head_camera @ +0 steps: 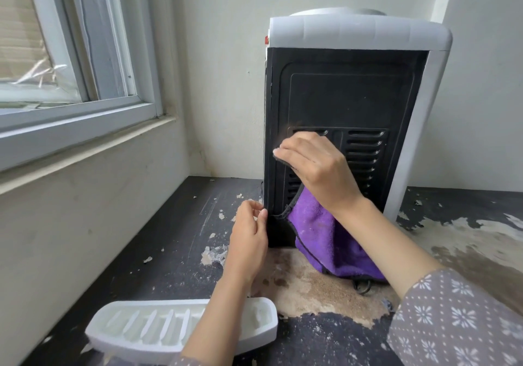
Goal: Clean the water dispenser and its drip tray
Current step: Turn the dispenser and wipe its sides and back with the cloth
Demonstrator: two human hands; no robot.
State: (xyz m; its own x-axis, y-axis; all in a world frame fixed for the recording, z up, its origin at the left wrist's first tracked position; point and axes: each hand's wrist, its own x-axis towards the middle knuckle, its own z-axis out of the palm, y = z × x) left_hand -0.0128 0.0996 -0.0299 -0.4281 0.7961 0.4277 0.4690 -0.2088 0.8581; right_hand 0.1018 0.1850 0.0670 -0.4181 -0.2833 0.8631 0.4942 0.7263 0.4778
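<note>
Fingertips [278, 153] of the right hand [314, 164] pinch one dark-edged corner of a purple microfibre cloth [319, 232], holding it up against the black back panel [345, 96] of the water dispenser [359, 33], in front of the left bank of vent slots [365, 150]. Thumb and forefinger of the left hand [249, 238] are curled together and pinch another corner of the same cloth at the panel's lower left edge, so the cloth's black hem runs taut between the two hands while the rest of it hangs down behind the right forearm, its lower fold reaching the tabletop [175, 241]. That dispenser is a white tabletop unit turned with its back to the camera, standing toward the rear of the surface near the wall, with a small red part showing at its upper left corner. Its white drip tray [147, 329] lies apart from it at the near left edge of the table, slotted side up, partly crossed by the left forearm. Dark coating on the tabletop is peeled and flaked, with a bare brown patch in front of the dispenser. A window [70, 54] with a grey frame sits in the left wall, and a patterned grey sleeve [452, 317] covers the right arm.
</note>
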